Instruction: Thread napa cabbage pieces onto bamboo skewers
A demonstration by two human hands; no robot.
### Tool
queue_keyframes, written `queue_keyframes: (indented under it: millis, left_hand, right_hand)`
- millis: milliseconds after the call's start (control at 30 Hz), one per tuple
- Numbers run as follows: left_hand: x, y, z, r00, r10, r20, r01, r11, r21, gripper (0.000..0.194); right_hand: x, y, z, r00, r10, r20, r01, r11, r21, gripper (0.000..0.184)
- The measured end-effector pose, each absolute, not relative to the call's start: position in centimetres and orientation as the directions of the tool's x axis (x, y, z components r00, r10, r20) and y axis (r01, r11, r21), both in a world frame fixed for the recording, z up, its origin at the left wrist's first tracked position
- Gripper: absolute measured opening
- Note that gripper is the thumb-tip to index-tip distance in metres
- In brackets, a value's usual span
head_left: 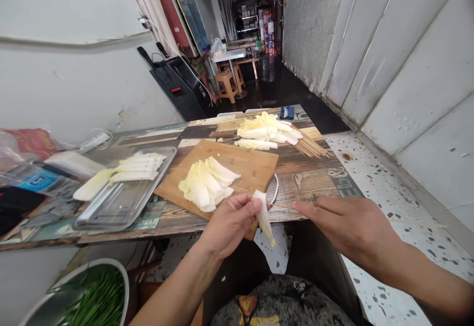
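Between the thumb and fingers of my left hand (pixel 233 222) is a strip of napa cabbage leaf (pixel 263 217), its yellow frilly end hanging down. My right hand (pixel 351 224) pinches a thin bamboo skewer (pixel 282 206) that runs left to the leaf's pale stem part. Whether its tip has entered the leaf I cannot tell. Just beyond my left hand, cut cabbage leaves (pixel 207 183) lie overlapping on a wooden cutting board (pixel 255 160). Farther back is a pile of cabbage leaves (pixel 266 128) beside a bundle of bamboo skewers (pixel 311 143).
A clear tray (pixel 122 212) with cabbage pieces (pixel 138 165) stands left of the board. Behind the board lies a cleaver (pixel 196 132). Below the table at left is a metal bowl (pixel 124 271) of green stalks (pixel 96 296). A blue box (pixel 287 112) sits at the far edge.
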State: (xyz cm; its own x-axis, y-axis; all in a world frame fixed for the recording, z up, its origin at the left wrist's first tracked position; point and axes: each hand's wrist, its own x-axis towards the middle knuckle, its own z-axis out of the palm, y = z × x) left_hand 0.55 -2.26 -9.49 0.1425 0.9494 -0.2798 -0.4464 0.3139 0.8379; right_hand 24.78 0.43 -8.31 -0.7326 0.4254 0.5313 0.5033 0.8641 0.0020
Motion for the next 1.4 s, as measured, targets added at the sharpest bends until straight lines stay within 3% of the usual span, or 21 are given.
queue_keyframes:
  millis: [433,600,767,967,1200,1400]
  left_hand:
    - [1.1,-2.2,-9.1,0.068,0.979,-0.194,-0.254,0.205,0.945,0.026]
    - [-0.1,-1.7,-7.8,0.194,0.979,-0.063,0.154,0.033,0.988,0.011]
    - [-0.7,-0.9,-5.0,0.385,0.919,-0.081,0.529,-0.148,0.836,0.004]
    - [0.5,-0.5,-3.9,0.532,0.847,-0.017,0.563,-0.339,0.754,0.008]
    - [1.4,-0.8,-3.7,0.487,0.869,0.092,0.478,-0.353,0.804,0.016]
    - [1.8,-1.0,-3.7,0.460,0.884,0.081,0.511,-0.338,0.790,0.017]
  right_hand:
    - [25.2,0.4,-5.9,-0.772,0.430,0.468,0.482,0.876,-0.010,0.032]
    - [25.7,0.3,-5.9,-0.801,0.399,0.447,0.458,0.889,0.028,0.033]
    - [25.9,-0.4,-6.1,-0.830,0.339,0.442,0.418,0.904,0.091,0.031]
    - [25.7,-1.7,-5.3,-0.850,0.329,0.411,0.424,0.891,0.164,0.029]
    - [26.1,-1.7,-4.4,-0.850,0.324,0.416,0.431,0.881,0.194,0.034]
    - [24.7,-1.8,-5.2,-0.848,0.331,0.414,0.440,0.875,0.202,0.030]
